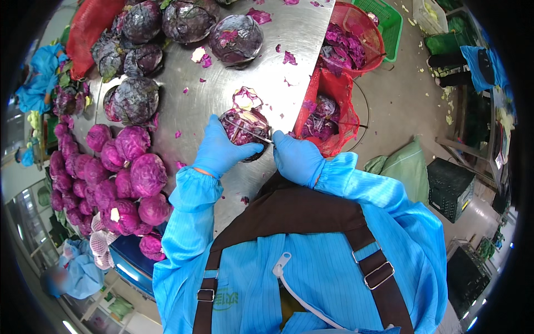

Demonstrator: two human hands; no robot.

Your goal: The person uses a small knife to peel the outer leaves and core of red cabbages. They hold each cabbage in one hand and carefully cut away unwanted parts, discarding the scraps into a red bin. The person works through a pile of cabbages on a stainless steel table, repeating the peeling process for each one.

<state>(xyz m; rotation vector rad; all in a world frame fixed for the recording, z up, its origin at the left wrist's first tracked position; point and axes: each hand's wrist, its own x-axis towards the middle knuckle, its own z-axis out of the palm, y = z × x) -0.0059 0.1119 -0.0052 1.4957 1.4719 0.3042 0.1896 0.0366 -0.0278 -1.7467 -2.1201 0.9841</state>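
A red cabbage rests on the stainless steel table in front of me. My left hand, in a blue glove, grips it from the left side, thumb across its near face. In my gloved right hand is a knife, its thin blade lying across the cut stem end of the cabbage; the fist covers the handle. Just beyond the cabbage, a cut piece with a pale core lies against it. Purple leaf scraps are scattered over the steel.
Untrimmed dark cabbages sit at the far side. Trimmed purple cabbages are piled on the left. Past the table's right edge stand a red mesh bag and a red basket holding leaves. People in blue are at the left.
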